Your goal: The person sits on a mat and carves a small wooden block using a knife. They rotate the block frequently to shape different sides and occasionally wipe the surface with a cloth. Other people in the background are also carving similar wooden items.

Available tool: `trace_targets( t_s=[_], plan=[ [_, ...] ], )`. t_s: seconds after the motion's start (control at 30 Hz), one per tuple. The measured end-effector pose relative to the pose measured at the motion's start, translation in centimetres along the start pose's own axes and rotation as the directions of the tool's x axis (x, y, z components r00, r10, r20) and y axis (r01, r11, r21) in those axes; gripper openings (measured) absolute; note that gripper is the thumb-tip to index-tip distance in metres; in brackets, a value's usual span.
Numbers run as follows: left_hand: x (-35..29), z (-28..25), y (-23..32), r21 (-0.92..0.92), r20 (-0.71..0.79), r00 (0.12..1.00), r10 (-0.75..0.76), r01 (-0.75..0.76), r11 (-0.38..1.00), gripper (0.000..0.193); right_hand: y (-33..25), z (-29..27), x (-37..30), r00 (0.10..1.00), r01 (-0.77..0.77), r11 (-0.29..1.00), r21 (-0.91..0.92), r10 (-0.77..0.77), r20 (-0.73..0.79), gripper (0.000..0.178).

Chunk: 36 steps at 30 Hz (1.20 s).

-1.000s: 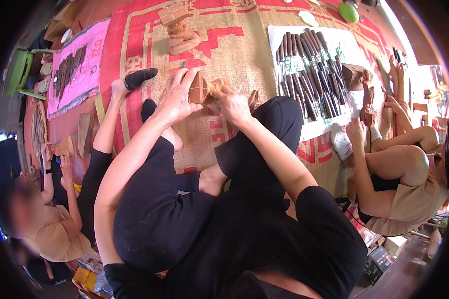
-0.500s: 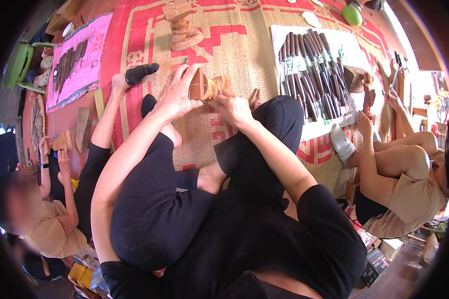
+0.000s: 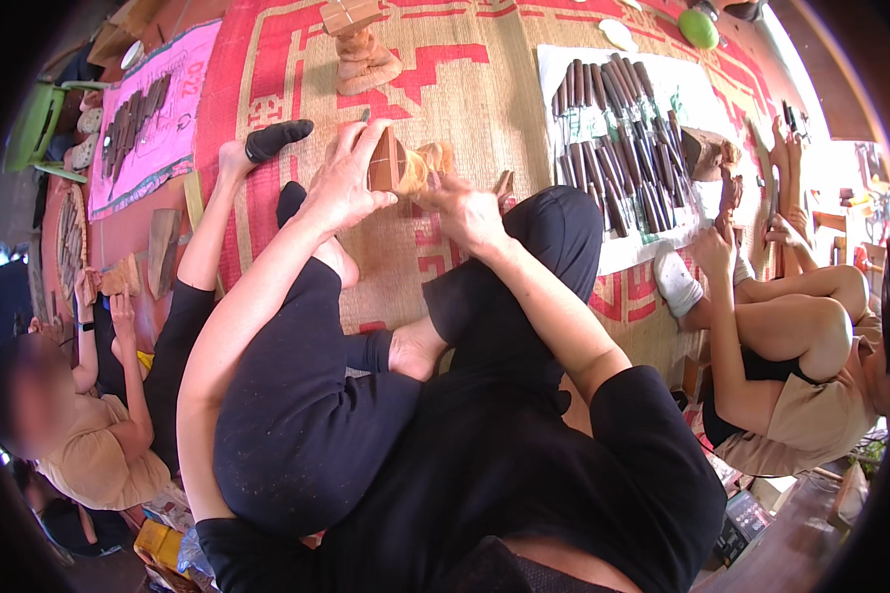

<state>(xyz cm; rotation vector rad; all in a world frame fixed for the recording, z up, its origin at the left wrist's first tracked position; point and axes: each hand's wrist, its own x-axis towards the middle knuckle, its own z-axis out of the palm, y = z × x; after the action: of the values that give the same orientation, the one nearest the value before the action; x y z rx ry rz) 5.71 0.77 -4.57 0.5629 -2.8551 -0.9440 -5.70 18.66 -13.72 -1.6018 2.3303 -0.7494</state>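
Carved wooden piece [image 3: 405,166], held sideways, squared brown block [image 3: 387,166] leftward, paler curved body [image 3: 421,168] rightward

The left hand [image 3: 344,186] was set around the square block end of a carved wooden piece [image 3: 388,166], while the curled fingers of the right hand [image 3: 468,210] lay against its narrower yellowish portion. A second carved piece [image 3: 368,65] stood farther forward on the patterned mat [image 3: 509,99]. Dark-handled tools [image 3: 618,180] were arranged in rows on a white sheet [image 3: 618,255] at right.
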Motion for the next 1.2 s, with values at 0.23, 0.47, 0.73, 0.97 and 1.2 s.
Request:
trace_targets(
  t_s=[0.23,0.47,0.73,0.97,1.2],
  plan=[
    [0.2,-0.2,0.2,0.014,0.011,1.000,0.025,-0.025,1.000,0.095,-0.7,0.3,3.7,0.974,0.006,0.999,-0.041,-0.015,-0.227,0.026],
    [0.0,-0.3,0.0,0.020,0.011,1.000,-0.025,0.025,0.999,0.094,-0.5,0.2,0.5,0.996,0.032,0.999,-0.025,-0.034,-0.088,0.027],
    [0.0,-0.4,0.4,0.017,0.020,1.000,0.013,-0.013,1.000,0.094,-0.6,0.6,2.6,0.975,0.025,0.999,-0.029,-0.031,-0.221,0.025],
    [-0.2,-0.4,-0.2,-0.033,0.017,1.000,-0.022,0.023,0.999,0.096,0.3,-0.1,2.3,0.972,-0.101,0.982,0.160,0.131,-0.193,0.024],
    [-0.1,-0.5,-0.1,-0.020,0.036,0.999,0.015,-0.014,1.000,0.096,-1.0,0.7,3.5,0.970,0.047,0.999,0.027,-0.039,-0.241,0.036]
  ],
)
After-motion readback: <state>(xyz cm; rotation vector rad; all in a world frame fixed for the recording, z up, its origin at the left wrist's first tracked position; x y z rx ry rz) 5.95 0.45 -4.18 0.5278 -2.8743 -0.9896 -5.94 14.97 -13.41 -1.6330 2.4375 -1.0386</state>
